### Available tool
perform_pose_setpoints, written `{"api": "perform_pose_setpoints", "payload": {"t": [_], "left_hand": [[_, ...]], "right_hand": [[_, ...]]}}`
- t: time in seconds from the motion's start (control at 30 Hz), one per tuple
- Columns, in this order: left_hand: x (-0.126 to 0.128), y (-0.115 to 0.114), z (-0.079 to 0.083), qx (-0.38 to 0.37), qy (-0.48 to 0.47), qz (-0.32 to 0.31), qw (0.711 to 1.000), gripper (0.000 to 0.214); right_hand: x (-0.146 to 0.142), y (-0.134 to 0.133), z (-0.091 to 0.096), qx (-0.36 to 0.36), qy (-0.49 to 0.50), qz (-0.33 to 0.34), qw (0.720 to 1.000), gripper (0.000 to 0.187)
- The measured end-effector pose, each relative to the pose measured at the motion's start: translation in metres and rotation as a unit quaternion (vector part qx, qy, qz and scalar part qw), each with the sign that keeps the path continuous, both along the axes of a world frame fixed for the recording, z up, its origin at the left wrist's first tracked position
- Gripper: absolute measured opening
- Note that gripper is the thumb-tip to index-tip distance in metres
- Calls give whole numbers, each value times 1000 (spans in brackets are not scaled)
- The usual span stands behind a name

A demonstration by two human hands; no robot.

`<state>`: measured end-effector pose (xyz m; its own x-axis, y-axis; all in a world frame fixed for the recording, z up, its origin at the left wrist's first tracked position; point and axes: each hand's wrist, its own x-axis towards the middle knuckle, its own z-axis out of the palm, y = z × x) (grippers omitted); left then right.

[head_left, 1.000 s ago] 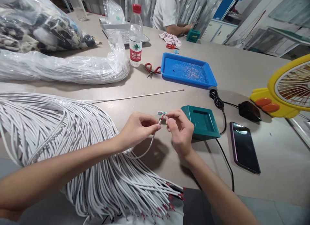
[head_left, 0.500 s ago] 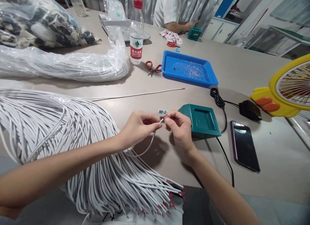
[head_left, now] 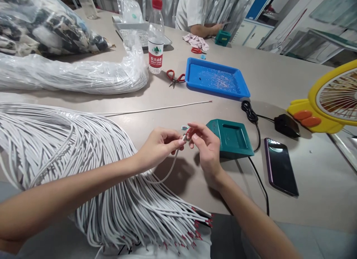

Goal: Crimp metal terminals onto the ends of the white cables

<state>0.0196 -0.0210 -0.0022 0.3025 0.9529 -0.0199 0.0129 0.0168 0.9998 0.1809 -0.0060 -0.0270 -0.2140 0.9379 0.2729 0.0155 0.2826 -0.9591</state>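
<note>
Between the thumb and fingers of my left hand (head_left: 160, 147) is a white cable (head_left: 174, 164), gripped close to its end. Short red wires (head_left: 187, 131) stick up from that end. My right hand (head_left: 208, 147) is just to the right, its thumb and fingers apart around the red wires; whether a fingertip touches them I cannot tell. The cable loops down toward a large bundle of white cables (head_left: 106, 169) under my left forearm, many with red wire ends at the lower right. Beyond my right hand sits a green device (head_left: 235, 136) with a recessed top.
A black cord runs from the green device. A phone (head_left: 281, 168), black adapter (head_left: 286, 125) and yellow fan (head_left: 312, 110) lie right. Farther back are a blue tray (head_left: 217, 78), red-handled cutters (head_left: 174, 79), a water bottle (head_left: 156, 39) and bagged cables (head_left: 83, 76). Another person sits across the table.
My right thumb and fingers have parted from their pinch on the red wires. The cable end in my left hand now points more upward.
</note>
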Motion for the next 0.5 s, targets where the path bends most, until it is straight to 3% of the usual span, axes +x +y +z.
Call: {"api": "perform_pose_setpoints", "payload": {"t": [0.27,0.5], "left_hand": [[1,-2,0,5,16,-1,1000,16],[3,-2,1,6,25,22,999,12]], "right_hand": [[1,0,1,-26,20,-5,999,23],[-3,-2,11,-50,34,-17,998,10]]}}
